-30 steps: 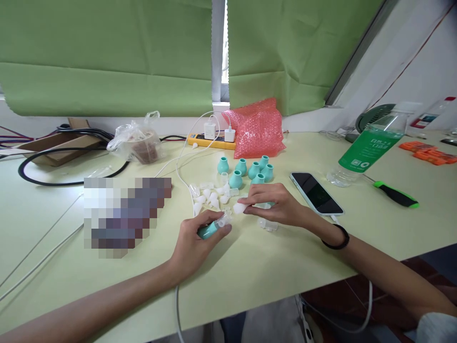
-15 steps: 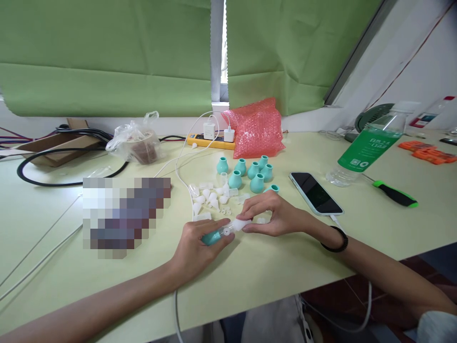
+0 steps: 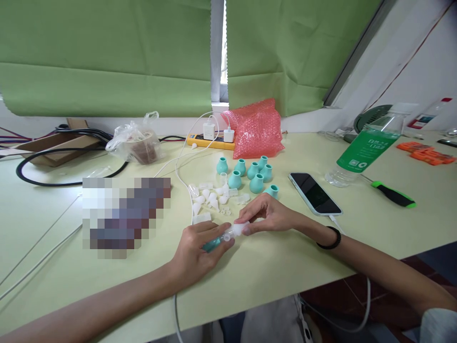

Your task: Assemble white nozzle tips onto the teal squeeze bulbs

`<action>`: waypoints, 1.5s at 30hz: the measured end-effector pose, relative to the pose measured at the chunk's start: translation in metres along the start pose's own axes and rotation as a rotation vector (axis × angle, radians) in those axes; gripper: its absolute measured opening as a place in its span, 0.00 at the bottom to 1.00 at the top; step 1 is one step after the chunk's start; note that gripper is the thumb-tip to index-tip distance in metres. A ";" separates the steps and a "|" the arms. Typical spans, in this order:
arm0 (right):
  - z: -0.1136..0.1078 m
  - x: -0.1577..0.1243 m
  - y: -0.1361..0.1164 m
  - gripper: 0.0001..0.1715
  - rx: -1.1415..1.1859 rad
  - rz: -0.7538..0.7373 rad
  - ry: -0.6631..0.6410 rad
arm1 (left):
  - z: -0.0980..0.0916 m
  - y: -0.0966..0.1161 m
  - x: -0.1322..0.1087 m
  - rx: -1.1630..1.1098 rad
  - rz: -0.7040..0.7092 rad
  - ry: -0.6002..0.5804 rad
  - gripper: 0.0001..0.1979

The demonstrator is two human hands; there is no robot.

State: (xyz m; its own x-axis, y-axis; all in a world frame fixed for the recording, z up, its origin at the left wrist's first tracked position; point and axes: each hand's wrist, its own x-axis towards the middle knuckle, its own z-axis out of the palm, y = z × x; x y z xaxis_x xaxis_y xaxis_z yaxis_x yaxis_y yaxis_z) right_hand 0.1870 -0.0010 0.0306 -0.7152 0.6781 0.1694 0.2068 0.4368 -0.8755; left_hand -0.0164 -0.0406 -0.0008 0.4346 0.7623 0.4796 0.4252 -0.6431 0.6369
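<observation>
Head view: the left hand [image 3: 196,248] clasps a teal-and-clear piece [image 3: 213,244] in its fingers while the right hand [image 3: 268,215] pinches a white tip [image 3: 240,229], seemingly against the piece's end. Teal bulbs [image 3: 234,180] stand beyond the fingers.

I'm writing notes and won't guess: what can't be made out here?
All in the head view:
Teal part: partly hidden by the left hand.
White tip: partly covered by the right hand; its joint with the clear piece is too small.
Pixelated patch: the mosaic hides what lies there.
Pink bubble wrap: its folds hide any contents.
Dark object: cut off by the right edge.
</observation>
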 end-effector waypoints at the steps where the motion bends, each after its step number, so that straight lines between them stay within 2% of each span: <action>1: 0.001 0.000 0.000 0.14 -0.002 -0.002 0.012 | 0.000 -0.001 0.000 0.003 0.018 0.001 0.12; 7: 0.009 0.001 0.001 0.14 -0.010 -0.021 0.099 | 0.001 -0.003 0.000 0.016 0.034 0.063 0.11; 19: 0.013 0.003 -0.005 0.11 0.108 -0.008 0.089 | 0.000 0.002 0.002 0.022 0.155 0.161 0.09; 22: 0.014 0.003 -0.006 0.09 0.116 0.014 0.115 | 0.000 0.002 0.003 0.001 0.092 0.158 0.09; 26: 0.009 0.010 -0.022 0.09 0.072 0.036 0.181 | -0.002 0.003 0.005 -0.081 -0.089 0.141 0.10; 29: -0.009 0.026 -0.044 0.08 -0.027 0.021 0.235 | -0.004 0.003 0.006 -0.137 -0.169 0.173 0.20; 31: -0.026 0.043 -0.057 0.09 -0.123 -0.030 0.347 | -0.005 0.003 0.005 -0.205 -0.180 0.216 0.25; 33: -0.043 0.065 -0.065 0.10 -0.221 -0.098 0.482 | -0.005 0.003 0.005 -0.285 -0.184 0.255 0.25; 35: -0.056 0.090 -0.064 0.13 -0.314 -0.130 0.546 | -0.005 0.003 0.005 -0.326 -0.189 0.265 0.20; 39: -0.061 0.131 -0.044 0.14 -0.636 -0.111 0.520 | -0.004 0.001 0.007 -0.297 -0.208 0.226 0.11; 45: -0.048 0.159 -0.010 0.14 -1.042 0.111 0.383 | -0.005 -0.001 0.008 -0.270 -0.188 0.216 0.10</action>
State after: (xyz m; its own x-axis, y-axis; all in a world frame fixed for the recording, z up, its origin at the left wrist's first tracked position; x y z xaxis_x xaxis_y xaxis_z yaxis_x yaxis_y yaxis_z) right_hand 0.1036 0.1305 0.0877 -0.4421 0.8030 0.3996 0.8440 0.5233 -0.1176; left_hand -0.0168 -0.0331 0.0052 0.1795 0.8815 0.4366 0.2447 -0.4699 0.8481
